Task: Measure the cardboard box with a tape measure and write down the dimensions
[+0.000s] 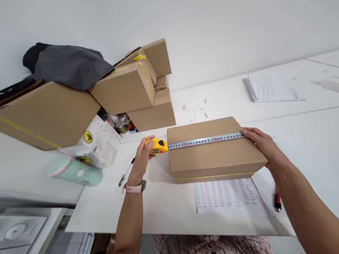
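Observation:
A closed cardboard box (211, 162) lies on the white table in front of me. My left hand (142, 159), with a pink-banded watch on its wrist, is closed around a yellow tape measure (158, 146) just beyond the box's left edge. Its metal blade (207, 140) is drawn out across the top of the box, printed with black and red numbers. At the right edge, my right hand (263, 146) pins the blade's free end with the thumb side. Its other fingers are partly hidden behind the box's end.
Under the box's near side lies a printed sheet (222, 197). A pen (127, 172) rests left of the box, and a red-and-black marker (278, 200) on the right. Stacked cartons (124, 87), a green bottle (81, 172) and an avocado-printed box (104, 141) occupy the left; papers (271, 90) lie behind.

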The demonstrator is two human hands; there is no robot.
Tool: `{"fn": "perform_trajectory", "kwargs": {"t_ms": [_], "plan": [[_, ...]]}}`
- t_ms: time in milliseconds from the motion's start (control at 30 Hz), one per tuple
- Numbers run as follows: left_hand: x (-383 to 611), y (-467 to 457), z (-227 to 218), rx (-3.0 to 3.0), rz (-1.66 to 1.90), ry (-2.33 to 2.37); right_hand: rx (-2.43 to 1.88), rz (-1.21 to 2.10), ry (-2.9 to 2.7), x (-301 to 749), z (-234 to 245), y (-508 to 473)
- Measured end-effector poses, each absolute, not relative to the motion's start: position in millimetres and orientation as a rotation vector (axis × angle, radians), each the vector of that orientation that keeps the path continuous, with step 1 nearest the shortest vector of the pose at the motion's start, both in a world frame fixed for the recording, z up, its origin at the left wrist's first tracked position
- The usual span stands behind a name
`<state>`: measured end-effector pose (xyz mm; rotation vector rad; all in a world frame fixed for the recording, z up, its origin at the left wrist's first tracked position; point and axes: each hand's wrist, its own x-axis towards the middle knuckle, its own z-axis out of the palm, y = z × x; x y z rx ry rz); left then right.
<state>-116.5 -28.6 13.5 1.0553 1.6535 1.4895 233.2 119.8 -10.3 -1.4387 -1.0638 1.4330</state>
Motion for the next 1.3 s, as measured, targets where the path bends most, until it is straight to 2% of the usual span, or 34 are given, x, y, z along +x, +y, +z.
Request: {"fn": "perform_trajectory", "kwargs": {"t_ms": [367, 633, 800, 867, 933, 1067, 1300], "plan": [[-112, -29, 16, 1.062, 1.494, 1.659, -1.533, 1.316, -1.212, 238, -4, 116], [-97, -59, 34, 1.14, 1.481, 1.695, -1.406, 1.127, -1.268, 244, 2, 115], [-38, -117, 26, 1.152, 1.147, 1.351, -1.209, 1.043, -1.428, 242, 37, 126], [-2, -127, 14, 1.032, 0.908, 1.116, -1.153, 1.04, -1.646, 227, 51, 136], [34, -127, 3, 0.863, 0.819, 0.918, -1.099, 1.071, -1.914, 207, 60, 150], [81, -106, -5, 0.654, 0.958, 0.741, -1.067, 1.026, -2.234, 170, 59, 177], [93, -88, 4, 0.648, 1.07, 0.752, -1.147, 0.97, -2.295, 158, 36, 199]]}}
